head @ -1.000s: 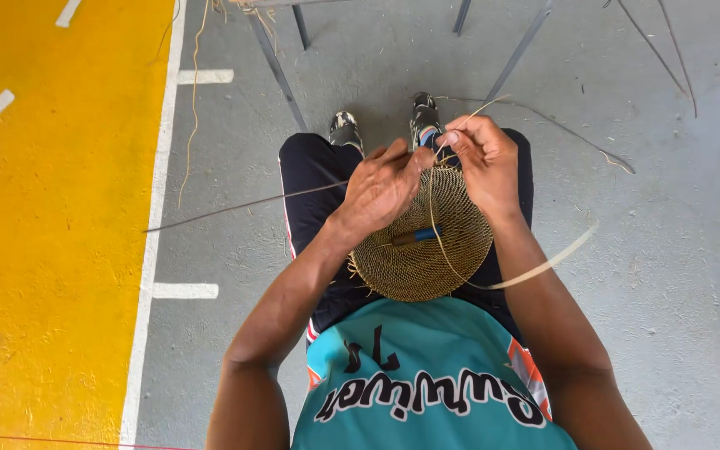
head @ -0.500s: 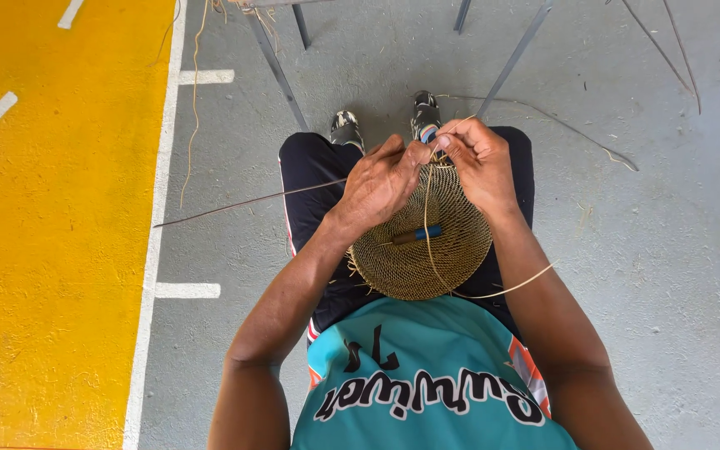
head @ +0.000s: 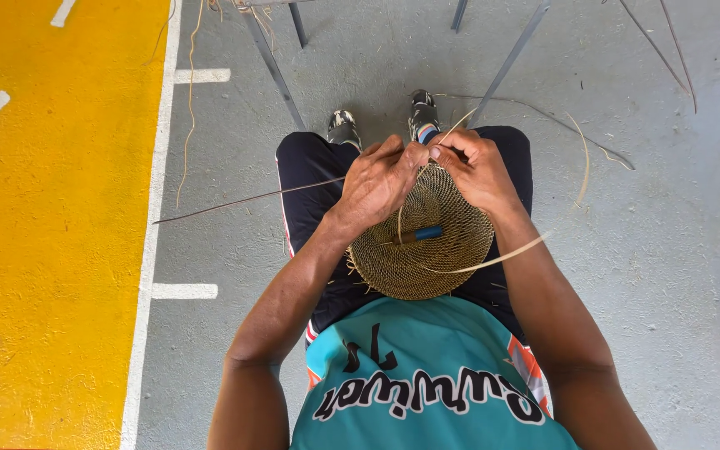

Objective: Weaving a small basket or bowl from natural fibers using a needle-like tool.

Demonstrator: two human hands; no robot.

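I see a woven disc point(head: 414, 250) of matt, rough plant fibre, a smooth pale strip point(head: 493, 257), a matt concrete floor point(head: 668, 275) and glossy yellow paint point(head: 52, 250).

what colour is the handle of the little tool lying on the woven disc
Blue, with a dark tip. The tool lies on the tan woven disc; the head view shows it.

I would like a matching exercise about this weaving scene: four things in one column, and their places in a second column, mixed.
Things:
1. round woven straw disc
2. blue-handled tool
3. long thin dark stick
4. yellow painted floor area

Places:
A. lying on the disc
B. on the person's lap
C. far side of the white line
D. sticking out beside the left hand

Pairs: 1-B, 2-A, 3-D, 4-C
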